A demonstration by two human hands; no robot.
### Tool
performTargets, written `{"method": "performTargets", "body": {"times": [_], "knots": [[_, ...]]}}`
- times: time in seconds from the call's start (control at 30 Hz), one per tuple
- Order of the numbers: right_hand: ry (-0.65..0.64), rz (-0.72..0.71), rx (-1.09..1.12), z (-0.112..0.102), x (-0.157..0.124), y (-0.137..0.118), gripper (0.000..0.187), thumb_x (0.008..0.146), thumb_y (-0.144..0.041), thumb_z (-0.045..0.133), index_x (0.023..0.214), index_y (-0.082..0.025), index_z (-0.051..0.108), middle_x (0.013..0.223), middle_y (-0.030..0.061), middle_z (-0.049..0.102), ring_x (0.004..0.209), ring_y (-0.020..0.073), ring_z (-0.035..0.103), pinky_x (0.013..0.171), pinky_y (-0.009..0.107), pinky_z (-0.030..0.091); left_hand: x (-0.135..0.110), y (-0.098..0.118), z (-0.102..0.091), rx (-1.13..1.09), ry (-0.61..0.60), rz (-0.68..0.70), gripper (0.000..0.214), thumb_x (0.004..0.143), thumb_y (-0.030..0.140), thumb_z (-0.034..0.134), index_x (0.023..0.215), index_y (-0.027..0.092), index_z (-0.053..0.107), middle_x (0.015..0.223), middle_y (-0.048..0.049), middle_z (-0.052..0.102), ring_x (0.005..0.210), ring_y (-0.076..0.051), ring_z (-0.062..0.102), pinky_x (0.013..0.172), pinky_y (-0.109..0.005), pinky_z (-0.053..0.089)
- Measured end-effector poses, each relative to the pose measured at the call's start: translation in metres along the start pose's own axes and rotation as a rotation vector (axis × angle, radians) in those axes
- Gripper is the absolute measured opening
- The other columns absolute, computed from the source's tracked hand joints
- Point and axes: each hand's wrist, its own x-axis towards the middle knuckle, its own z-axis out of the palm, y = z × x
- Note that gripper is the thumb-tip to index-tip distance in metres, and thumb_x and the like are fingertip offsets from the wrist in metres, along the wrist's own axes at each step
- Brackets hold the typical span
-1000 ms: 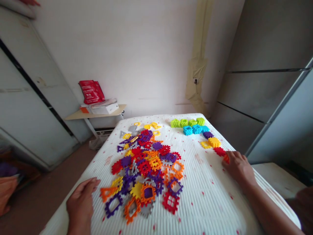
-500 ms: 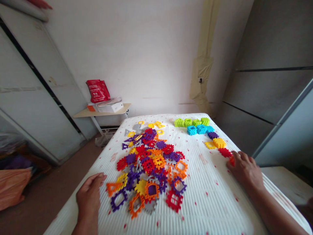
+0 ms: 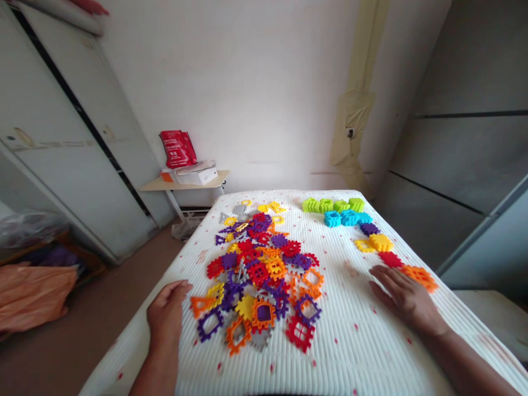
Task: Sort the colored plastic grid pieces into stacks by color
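Observation:
A heap of flat interlocking plastic tiles (image 3: pixel 264 275), purple, red, orange, yellow and grey, lies in the middle of a white ribbed mattress (image 3: pixel 350 341). My left hand (image 3: pixel 167 313) rests flat on the mattress beside the heap's near left edge, fingers loosely stretched, holding nothing. My right hand (image 3: pixel 402 297) lies flat and open at the right, fingers spread, just left of an orange assembled block (image 3: pixel 418 275). Beyond it stand a red block (image 3: pixel 390 258), a yellow block (image 3: pixel 377 242), a purple block (image 3: pixel 369 228), blue blocks (image 3: pixel 344 218) and green blocks (image 3: pixel 330 205).
A small side table (image 3: pixel 183 186) with a red bag (image 3: pixel 177 148) and a white box stands against the far wall. A pale wardrobe (image 3: pixel 61 159) is at the left, with an orange cloth (image 3: pixel 33 291) on the floor. Grey panels line the right wall.
My right hand has drawn back left from the red and orange blocks, uncovering the orange block. The view has shifted, and my left hand sits closer to the heap.

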Motion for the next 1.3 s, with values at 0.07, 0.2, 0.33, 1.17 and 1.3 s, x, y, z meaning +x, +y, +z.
{"method": "performTargets", "body": {"times": [0.07,0.2,0.33,1.17,1.3], "knots": [[0.006,-0.07,0.017,0.001,-0.001,-0.001,0.03,0.089,-0.038,0.043,0.095,-0.02,0.066,0.096,0.008,0.069,0.088,0.0187,0.064,0.079,0.03,0.05,-0.001,0.002,0.001,0.01,-0.01,0.003,0.035,0.055,0.039,0.068,0.078,0.012,0.065,0.067,-0.0029,0.065,0.064,-0.017,0.058,0.061,-0.028,0.045],[0.062,-0.223,0.034,0.002,0.002,-0.008,0.027,0.088,-0.035,0.048,0.096,-0.017,0.065,0.093,0.0085,0.069,0.082,0.0188,0.065,0.073,0.03,0.052,-0.006,0.008,0.003,0.02,-0.013,0.009,0.034,0.056,0.041,0.066,0.076,0.013,0.065,0.065,-0.003,0.065,0.064,-0.017,0.058,0.062,-0.029,0.045],[0.063,-0.348,0.071,0.007,0.012,-0.027,0.025,0.086,-0.033,0.051,0.102,-0.017,0.064,0.103,0.0097,0.067,0.089,0.0201,0.063,0.077,0.032,0.051,-0.014,0.017,0.005,0.035,-0.044,0.047,0.03,0.056,0.038,0.064,0.072,0.013,0.065,0.064,-0.0018,0.063,0.064,-0.016,0.057,0.063,-0.029,0.046],[-0.25,-0.35,0.367,0.036,0.126,-0.173,0.044,0.09,-0.047,0.039,0.128,-0.028,0.051,0.133,0.0096,0.048,0.118,0.0279,0.039,0.093,0.047,0.03,-0.089,0.055,0.013,0.673,-0.753,1.061,0.022,0.078,0.021,0.05,0.093,0.025,0.065,0.09,-0.0024,0.068,0.086,-0.019,0.055,0.084,-0.04,0.032],[-0.181,-0.284,0.341,0.043,0.123,-0.165,0.044,0.091,-0.045,0.038,0.129,-0.026,0.05,0.133,0.0107,0.049,0.119,0.0283,0.04,0.094,0.047,0.032,-0.087,0.054,0.021,0.703,-0.729,1.054,0.02,0.078,0.018,0.053,0.091,0.027,0.065,0.088,0.0004,0.069,0.083,-0.017,0.056,0.082,-0.039,0.03]]}}
